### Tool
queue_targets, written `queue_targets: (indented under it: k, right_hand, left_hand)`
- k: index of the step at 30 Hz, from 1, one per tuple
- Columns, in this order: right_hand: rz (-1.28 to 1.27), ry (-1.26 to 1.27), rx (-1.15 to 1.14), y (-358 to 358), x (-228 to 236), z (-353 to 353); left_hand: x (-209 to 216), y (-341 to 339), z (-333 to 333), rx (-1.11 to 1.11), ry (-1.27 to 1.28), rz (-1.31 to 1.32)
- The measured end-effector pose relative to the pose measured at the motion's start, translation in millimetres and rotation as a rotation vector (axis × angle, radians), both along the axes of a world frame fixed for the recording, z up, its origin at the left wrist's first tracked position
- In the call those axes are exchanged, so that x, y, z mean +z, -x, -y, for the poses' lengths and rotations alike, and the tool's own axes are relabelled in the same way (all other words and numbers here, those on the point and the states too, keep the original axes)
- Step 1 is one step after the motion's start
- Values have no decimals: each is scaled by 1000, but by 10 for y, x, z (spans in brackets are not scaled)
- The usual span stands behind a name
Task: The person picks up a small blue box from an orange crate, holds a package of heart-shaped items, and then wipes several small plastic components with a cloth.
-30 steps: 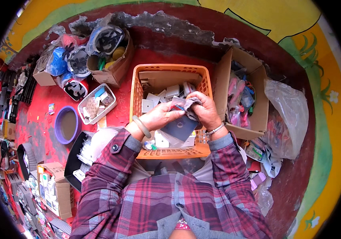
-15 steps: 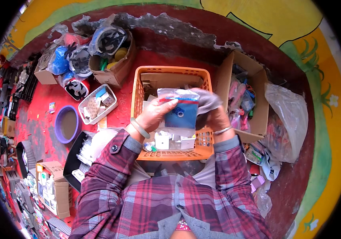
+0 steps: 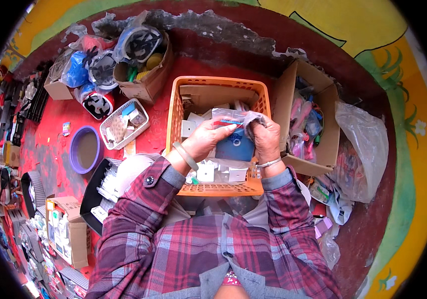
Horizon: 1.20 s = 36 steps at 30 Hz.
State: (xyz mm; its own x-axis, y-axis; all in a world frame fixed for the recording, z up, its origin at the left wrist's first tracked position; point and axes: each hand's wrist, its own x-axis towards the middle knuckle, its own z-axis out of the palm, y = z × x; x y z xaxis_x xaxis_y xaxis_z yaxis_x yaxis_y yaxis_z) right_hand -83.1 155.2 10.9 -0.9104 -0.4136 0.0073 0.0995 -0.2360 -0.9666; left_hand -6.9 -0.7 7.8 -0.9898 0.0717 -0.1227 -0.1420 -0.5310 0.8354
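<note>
Over the orange plastic basket (image 3: pixel 213 191), my left hand (image 3: pixel 204 143) pinches the top left of a blue packet (image 3: pixel 235 145) with a clear plastic top and a red strip. My right hand (image 3: pixel 267 141) is closed on a crumpled grey cloth (image 3: pixel 254 119), which lies against the packet's upper right edge. The packet hangs between both hands. Beneath it in the basket are small white boxes (image 3: pixel 205 172) and a piece of cardboard (image 3: pixel 208 95); the packet and my hands hide part of the contents.
At the right stands an open cardboard box (image 3: pixel 329 144) of bagged goods, beside a clear plastic bag (image 3: pixel 368 144). To the left are a white basket (image 3: pixel 125 144), a purple basin (image 3: pixel 74 155) and a black tray (image 3: pixel 87 204). Bagged helmets (image 3: pixel 142 44) are at the back left.
My right hand has brought the grey cloth leftward and in, against the packet's top. The packet has shifted slightly right and lower, still in my left hand.
</note>
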Motion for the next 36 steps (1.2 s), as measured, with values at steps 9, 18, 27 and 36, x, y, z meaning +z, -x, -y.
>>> queue_targets:
  k: [9,18,27,36]
  right_hand:
    - [209,407,210,480,91,-366]
    - [-522,-666,-92,-187,-233,190]
    - [-210,-219,-158,111,-431,133]
    - [-1304,-798,21,-350,-42,219]
  left_hand:
    - [65,-34,187,243,-274,185]
    - [-190,-6,-192,314,-180,19]
    - [-42,-50,-140,251,-331,90]
    - [-152,-23,-39,399,-287,146]
